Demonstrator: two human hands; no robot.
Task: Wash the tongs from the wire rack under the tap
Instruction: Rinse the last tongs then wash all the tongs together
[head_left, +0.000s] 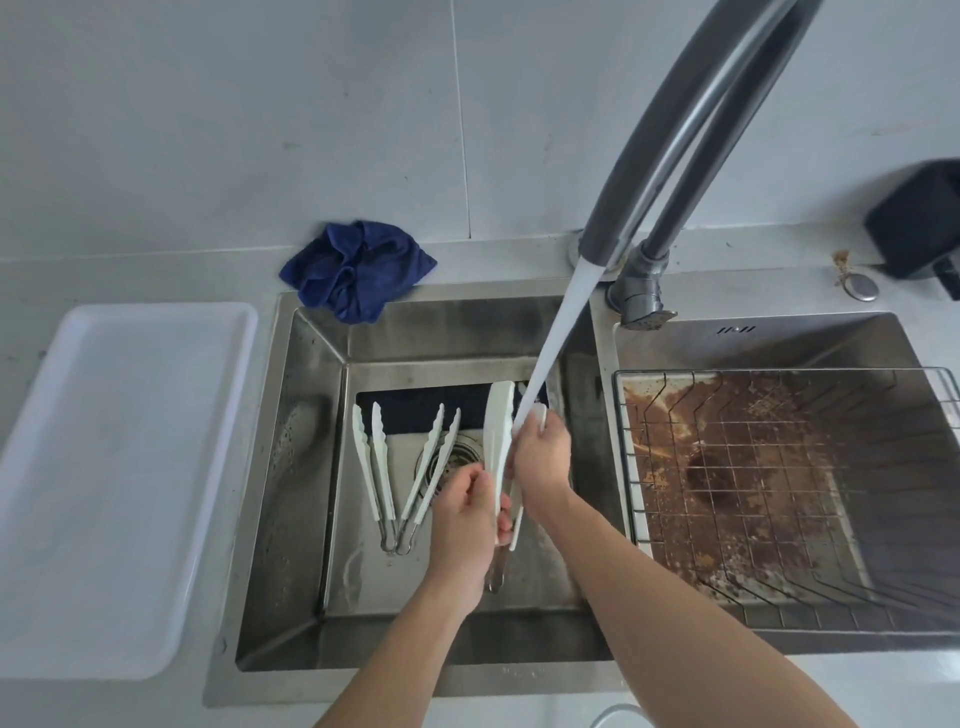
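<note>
- Head view: left hand (464, 512) and right hand (540, 451) both grip white tongs (497, 436) under the tap (623, 208) stream, over the left sink (311, 467)
- Progress: two tongs (402, 467) lie below; wire rack (779, 493) emptied; rinsing apparently unfinished

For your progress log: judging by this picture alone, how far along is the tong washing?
Possibly done: two pairs of tongs lie in the left sink basin, and the wire rack looks empty. In hand: the left hand and right hand hold a third pair under the water stream. Left: finishing that pair.
</note>
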